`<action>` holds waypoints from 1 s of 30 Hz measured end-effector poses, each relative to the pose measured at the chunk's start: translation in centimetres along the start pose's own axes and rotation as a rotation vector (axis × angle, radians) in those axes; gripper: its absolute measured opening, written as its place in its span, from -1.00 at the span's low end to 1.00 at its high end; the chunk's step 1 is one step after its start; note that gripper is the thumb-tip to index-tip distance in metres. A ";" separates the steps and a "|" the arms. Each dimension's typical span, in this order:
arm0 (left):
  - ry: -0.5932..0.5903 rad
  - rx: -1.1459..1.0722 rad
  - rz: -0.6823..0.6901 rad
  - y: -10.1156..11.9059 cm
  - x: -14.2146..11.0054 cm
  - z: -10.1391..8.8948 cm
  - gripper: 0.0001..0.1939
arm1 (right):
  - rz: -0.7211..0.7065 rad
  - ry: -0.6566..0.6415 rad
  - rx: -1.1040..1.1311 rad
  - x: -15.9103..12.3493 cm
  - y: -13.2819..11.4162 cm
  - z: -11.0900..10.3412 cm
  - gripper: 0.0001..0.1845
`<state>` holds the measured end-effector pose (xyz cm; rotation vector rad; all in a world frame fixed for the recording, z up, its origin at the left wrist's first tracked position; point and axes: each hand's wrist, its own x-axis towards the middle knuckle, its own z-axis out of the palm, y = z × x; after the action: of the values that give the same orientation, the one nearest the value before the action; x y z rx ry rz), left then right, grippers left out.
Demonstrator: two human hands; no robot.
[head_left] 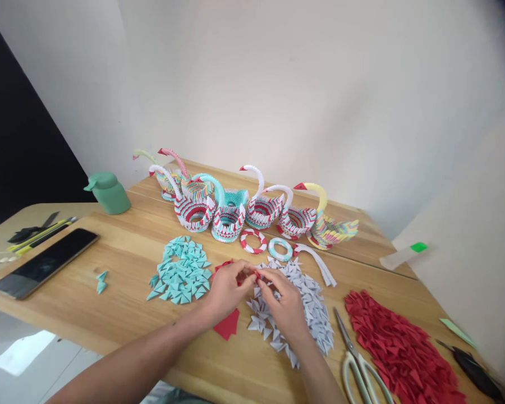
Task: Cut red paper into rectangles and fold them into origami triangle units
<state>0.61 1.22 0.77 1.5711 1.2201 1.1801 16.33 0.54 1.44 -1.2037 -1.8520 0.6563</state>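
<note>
My left hand [231, 289] and my right hand [284, 300] meet over the middle of the table, fingertips pinched together on a small red paper piece [257, 275]. Fingers cover most of it, so its folded shape is unclear. Below my left hand lies some flat red paper [227, 325], and more red pieces peek out behind that hand. Under and beside my right hand spreads a pile of white folded paper triangles [315, 303]. To the left of my hands is a pile of turquoise folded triangles [183, 272].
Several folded-paper swans [229, 221] stand at the back, with a red-white ring [253, 241], a turquoise-white ring [280, 249] and a white swan neck [320, 262] before them. Scissors [353, 353] and red triangles [399, 342] lie right; a phone [46, 262] and green container [109, 193] left.
</note>
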 end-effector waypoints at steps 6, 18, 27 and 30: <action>-0.020 -0.051 -0.054 0.0 0.1 0.0 -0.85 | 0.131 0.033 0.044 -0.2 0.3 0.1 -0.69; -0.046 -0.291 -0.172 -0.8 0.6 0.4 -0.90 | 0.095 -0.025 0.046 -0.1 -0.1 0.1 -0.75; -0.059 -0.065 -0.077 -0.7 0.0 0.2 -0.84 | 0.052 -0.043 0.017 0.0 -0.1 0.3 -0.71; -0.054 0.057 -0.040 -0.4 0.0 0.1 -0.82 | 0.095 -0.026 0.049 0.1 0.1 0.2 -0.71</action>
<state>0.61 1.30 0.35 1.6032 1.2538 1.0789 16.25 0.66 1.28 -1.2628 -1.7987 0.7688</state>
